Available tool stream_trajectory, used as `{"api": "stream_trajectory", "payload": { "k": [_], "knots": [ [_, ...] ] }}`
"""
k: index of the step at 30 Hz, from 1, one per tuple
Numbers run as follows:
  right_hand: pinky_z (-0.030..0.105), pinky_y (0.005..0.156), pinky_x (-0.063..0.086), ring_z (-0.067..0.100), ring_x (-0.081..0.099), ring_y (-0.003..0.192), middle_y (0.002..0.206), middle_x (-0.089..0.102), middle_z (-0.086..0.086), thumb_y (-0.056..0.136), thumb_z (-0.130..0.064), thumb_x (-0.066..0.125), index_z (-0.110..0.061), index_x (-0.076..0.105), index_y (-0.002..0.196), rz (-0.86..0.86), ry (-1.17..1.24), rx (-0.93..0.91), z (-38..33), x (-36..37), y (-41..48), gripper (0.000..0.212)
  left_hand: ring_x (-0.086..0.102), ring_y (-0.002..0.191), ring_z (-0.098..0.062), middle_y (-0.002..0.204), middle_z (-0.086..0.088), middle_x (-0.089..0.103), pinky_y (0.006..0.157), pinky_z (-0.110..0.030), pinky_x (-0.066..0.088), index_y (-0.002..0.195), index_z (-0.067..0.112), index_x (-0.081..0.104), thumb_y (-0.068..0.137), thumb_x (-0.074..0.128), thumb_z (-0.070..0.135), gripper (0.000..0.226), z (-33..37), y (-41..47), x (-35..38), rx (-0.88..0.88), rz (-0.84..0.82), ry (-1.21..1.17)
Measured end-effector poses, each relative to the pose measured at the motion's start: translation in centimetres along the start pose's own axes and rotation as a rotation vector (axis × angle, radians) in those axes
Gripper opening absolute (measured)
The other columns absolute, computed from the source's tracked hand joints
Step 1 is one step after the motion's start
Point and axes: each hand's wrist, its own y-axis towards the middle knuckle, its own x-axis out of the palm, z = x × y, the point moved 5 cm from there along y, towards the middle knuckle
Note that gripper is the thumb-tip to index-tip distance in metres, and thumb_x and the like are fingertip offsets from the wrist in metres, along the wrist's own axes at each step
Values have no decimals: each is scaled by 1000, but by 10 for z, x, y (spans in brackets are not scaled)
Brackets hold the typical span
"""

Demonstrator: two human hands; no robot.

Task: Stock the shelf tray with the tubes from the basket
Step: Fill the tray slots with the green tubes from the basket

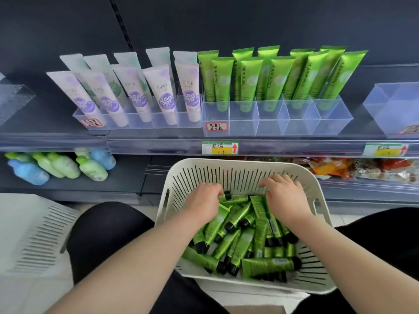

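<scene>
Head cam, left hand [205, 200] curled round a shiny green black-capped tube [238, 198] in the white slotted plastic basket [226, 164], right hand [285, 198] on the pile [240, 241], grip unclear

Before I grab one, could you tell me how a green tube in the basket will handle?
The green tubes look glossy, so probably slightly slippery. Flat crimped ends should stop rolling. Those in the shelf tray lean, so likely tippy.

Glossy green tubes [235, 225] fill a matt white slotted plastic basket [229, 172] below a clear plastic tray [272, 120].
</scene>
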Motion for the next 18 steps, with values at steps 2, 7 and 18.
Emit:
{"api": "stream_trajectory", "payload": {
  "k": [2,7,18],
  "knots": [
    [38,90,40,21,47,115,121,58,-5,88,-4,49,-29,57,122,-115,5,45,7,14,-9,43,59,109,-15,118,2,62,93,-35,52,112,24,63,92,59,7,27,0,-4,17,-22,-20,-11],
    [34,84,49,20,57,107,128,55,-2,81,9,48,-31,49,131,-349,60,135,16,44,-32,64,61,102,-16,123,2,60,84,-29,51,114,21,63,96,55,10,23,5,-15,45,-45,-28,-84],
    [30,76,54,19,61,100,124,58,-1,79,17,47,-28,62,115,-532,181,133,14,86,-35,60,62,99,-13,120,1,62,86,-28,52,115,20,64,96,52,10,24,-20,-23,57,-184,2,-145]
  ]
}}
